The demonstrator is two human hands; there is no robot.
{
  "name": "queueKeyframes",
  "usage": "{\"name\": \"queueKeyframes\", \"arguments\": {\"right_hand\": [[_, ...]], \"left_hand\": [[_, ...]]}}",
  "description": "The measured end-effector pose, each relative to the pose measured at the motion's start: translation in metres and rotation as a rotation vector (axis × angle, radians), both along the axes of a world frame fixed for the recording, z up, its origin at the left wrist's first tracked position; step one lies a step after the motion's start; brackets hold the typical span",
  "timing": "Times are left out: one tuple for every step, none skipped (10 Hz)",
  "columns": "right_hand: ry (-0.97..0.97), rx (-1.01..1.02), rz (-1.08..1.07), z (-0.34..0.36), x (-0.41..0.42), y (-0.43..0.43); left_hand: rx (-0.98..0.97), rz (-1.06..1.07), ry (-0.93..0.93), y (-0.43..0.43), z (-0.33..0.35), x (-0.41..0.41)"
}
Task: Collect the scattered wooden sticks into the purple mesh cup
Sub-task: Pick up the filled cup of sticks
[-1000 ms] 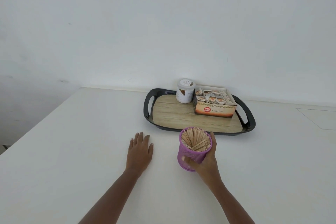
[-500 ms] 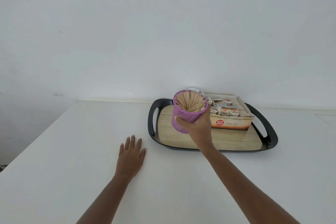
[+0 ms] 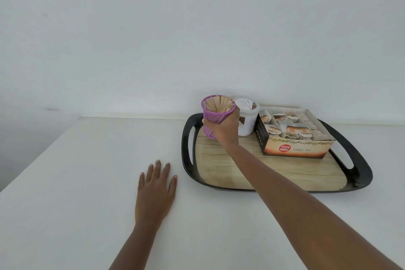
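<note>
The purple mesh cup (image 3: 213,114) is packed with wooden sticks (image 3: 219,104) standing on end. My right hand (image 3: 225,128) grips the cup around its side, holding it at the back left corner of the black tray (image 3: 188,160), right beside a white tub. I cannot tell whether the cup's base touches the tray. My left hand (image 3: 155,190) rests flat on the white table, fingers spread, left of the tray. No loose sticks show on the table.
A white tub (image 3: 248,118) and an open box of ginger tea bags (image 3: 293,136) stand at the back of the tray. The white table (image 3: 76,182) meets a white wall behind; its left edge drops off at the far left.
My right hand has carried the cup from the table in front of the tray up and forward to the tray's back left corner. The left hand has stayed flat on the table.
</note>
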State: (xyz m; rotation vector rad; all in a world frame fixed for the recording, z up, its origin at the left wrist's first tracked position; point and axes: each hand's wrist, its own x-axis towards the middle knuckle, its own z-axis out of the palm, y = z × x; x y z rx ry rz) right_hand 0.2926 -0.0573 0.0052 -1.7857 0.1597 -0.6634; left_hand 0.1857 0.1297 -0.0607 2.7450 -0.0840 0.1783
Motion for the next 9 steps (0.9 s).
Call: {"name": "queueKeyframes", "arguments": {"right_hand": [[0.022,-0.016,-0.019,-0.007,0.011,0.005],[0.036,-0.032,-0.033,-0.013,0.018,0.007],[0.068,-0.053,-0.023,-0.017,0.021,0.008],[0.087,-0.032,-0.019,-0.022,0.022,0.006],[0.109,0.002,0.002,-0.022,0.021,0.004],[0.141,0.003,0.031,-0.022,0.021,0.002],[0.177,0.015,0.061,-0.019,0.008,0.0],[0.22,0.011,0.098,-0.017,-0.012,-0.003],[0.23,-0.132,0.092,-0.014,-0.058,-0.012]], "left_hand": [[-0.038,-0.001,-0.009,-0.001,0.001,-0.001],[-0.031,0.002,-0.014,-0.001,0.001,-0.001],[-0.025,0.005,-0.009,0.0,0.001,-0.002],[-0.022,0.003,-0.011,-0.001,0.002,-0.002],[-0.02,0.009,-0.013,-0.001,0.001,-0.001],[-0.031,0.013,-0.013,-0.001,0.002,-0.001],[-0.041,0.016,-0.012,-0.002,0.004,-0.003],[-0.046,0.017,-0.008,-0.002,0.006,-0.004],[-0.027,0.031,-0.002,-0.001,0.006,-0.008]]}}
